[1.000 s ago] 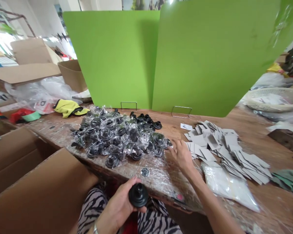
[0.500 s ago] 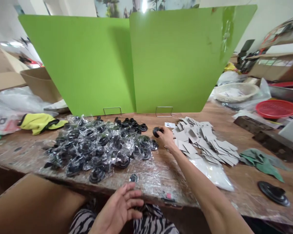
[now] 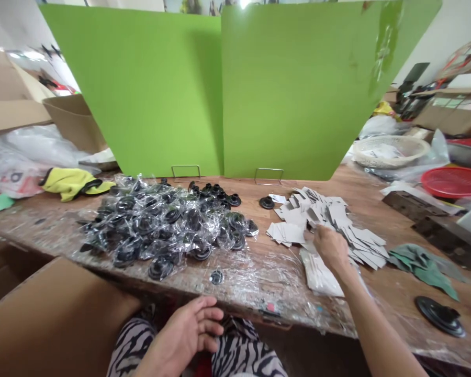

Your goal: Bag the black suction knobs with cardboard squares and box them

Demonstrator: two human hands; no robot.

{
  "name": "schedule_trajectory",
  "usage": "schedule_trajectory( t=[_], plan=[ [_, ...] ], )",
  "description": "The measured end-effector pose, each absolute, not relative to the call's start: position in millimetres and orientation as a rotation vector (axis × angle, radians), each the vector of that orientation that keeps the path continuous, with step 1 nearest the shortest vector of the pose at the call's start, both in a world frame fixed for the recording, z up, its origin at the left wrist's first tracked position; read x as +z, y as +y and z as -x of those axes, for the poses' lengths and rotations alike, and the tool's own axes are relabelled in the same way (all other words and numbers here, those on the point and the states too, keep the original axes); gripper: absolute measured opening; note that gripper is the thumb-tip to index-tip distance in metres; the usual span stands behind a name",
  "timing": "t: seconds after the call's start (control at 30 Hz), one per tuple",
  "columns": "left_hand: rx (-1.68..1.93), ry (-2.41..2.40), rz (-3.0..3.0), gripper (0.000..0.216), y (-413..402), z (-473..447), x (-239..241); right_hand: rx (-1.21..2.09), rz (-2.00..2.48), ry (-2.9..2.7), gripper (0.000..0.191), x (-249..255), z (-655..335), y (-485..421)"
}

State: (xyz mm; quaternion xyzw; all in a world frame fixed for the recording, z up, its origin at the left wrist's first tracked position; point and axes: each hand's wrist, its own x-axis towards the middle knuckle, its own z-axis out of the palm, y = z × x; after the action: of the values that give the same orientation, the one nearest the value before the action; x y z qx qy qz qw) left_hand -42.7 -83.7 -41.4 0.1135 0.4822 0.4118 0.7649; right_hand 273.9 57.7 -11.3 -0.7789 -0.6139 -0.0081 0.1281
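Observation:
My left hand [image 3: 184, 335] is held palm up over my lap, just in front of the table edge. Its fingers are slightly curled and apart, with nothing in them. My right hand [image 3: 332, 248] is closed at the top end of a stack of clear plastic bags [image 3: 322, 275], its fingertips partly hidden. Grey cardboard cards [image 3: 288, 233] lie spread around and behind that hand. A single black round part with a raised centre [image 3: 267, 202] rests on the table behind the cards' left edge. On the left is a heap of similar black parts wrapped in clear plastic [image 3: 172, 222].
Unwrapped black parts [image 3: 215, 192] sit behind the heap. Two green boards [image 3: 278, 94] stand at the back. A yellow cloth [image 3: 73, 183] lies left; a green cloth [image 3: 422, 267], a larger black disc [image 3: 439, 315] and a red tray [image 3: 455, 181] are right. A cardboard box [image 3: 63, 314] stands lower left.
My right hand has let go of the black round part, leaving it on the table, and moved right and nearer to the plastic bags. The bags have shifted left. My left hand has barely moved.

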Motion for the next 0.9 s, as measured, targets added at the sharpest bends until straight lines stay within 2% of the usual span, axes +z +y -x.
schedule_trajectory(
  t=[0.1, 0.17, 0.23, 0.27, 0.37, 0.53, 0.63, 0.9],
  plan=[
    [0.941, 0.858, -0.204, 0.031, -72.8, 19.9, -30.5, 0.004, 1.965, -2.029, 0.030, -5.1, -211.3, 15.4],
    [0.952, 0.777, -0.168, 0.033, -68.0, 13.5, -28.1, 0.315, 1.412, -2.419, 0.026, -5.7, -168.1, -13.4],
    [0.969, 0.816, -0.161, 0.021, -67.7, 15.3, -30.8, 0.566, 0.984, -2.559, 0.019, -7.9, -141.5, -23.7],
    [0.982, 0.876, -0.168, 0.016, -69.2, 18.7, -33.3, 0.635, 0.960, -2.525, 0.018, -9.1, -136.5, -18.5],
    [1.026, 1.060, -0.190, 0.021, -76.8, 31.8, -41.3, 0.492, 1.420, -2.162, 0.024, -15.3, -146.3, 33.0],
    [0.986, 1.124, -0.201, 0.020, -84.9, 40.0, -46.9, 0.420, 1.573, -2.065, 0.022, -38.4, -170.4, 113.4],
    [1.004, 1.091, -0.216, 0.018, -84.0, 38.6, -50.6, 0.373, 1.656, -2.028, 0.015, -50.1, -178.4, 103.5],
    [0.948, 1.064, -0.198, 0.011, -74.2, 22.7, -57.5, 0.256, 1.871, -1.991, 0.027, -50.0, -196.9, 50.4]
  ],
)
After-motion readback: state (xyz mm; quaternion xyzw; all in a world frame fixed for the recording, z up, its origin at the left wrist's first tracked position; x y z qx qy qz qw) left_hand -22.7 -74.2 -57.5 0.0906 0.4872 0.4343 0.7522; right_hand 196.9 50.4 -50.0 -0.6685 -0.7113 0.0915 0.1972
